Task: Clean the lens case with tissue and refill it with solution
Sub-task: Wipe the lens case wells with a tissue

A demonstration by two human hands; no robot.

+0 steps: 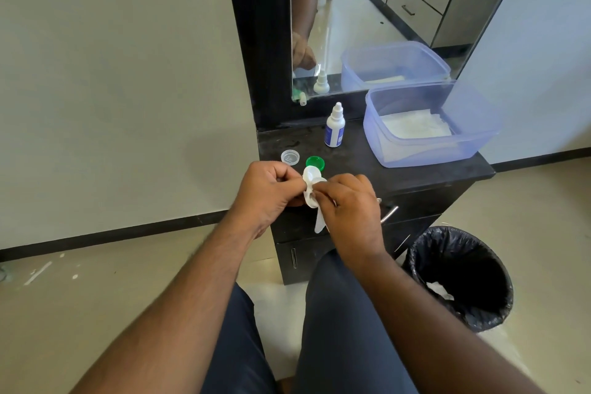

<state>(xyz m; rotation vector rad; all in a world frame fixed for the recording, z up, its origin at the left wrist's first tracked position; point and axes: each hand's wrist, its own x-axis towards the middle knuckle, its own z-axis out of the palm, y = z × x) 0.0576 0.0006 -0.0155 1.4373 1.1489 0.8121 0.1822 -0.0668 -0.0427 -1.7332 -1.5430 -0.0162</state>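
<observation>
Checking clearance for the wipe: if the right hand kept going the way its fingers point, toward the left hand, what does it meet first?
The right hand, pinching the tissue, points at the lens case that the left hand holds. It meets that case first; they look already touching, though depth is unclear.

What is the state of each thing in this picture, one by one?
lens case: caps off, held by the left hand
tissue: pressed into the case by the right hand, its end hanging down
clear cap: off, lying on the black cabinet
green cap: off, lying beside the clear cap
solution bottle: upright, capped
plastic tub: open, tissues inside
bin: lined, crumpled tissue inside
</observation>
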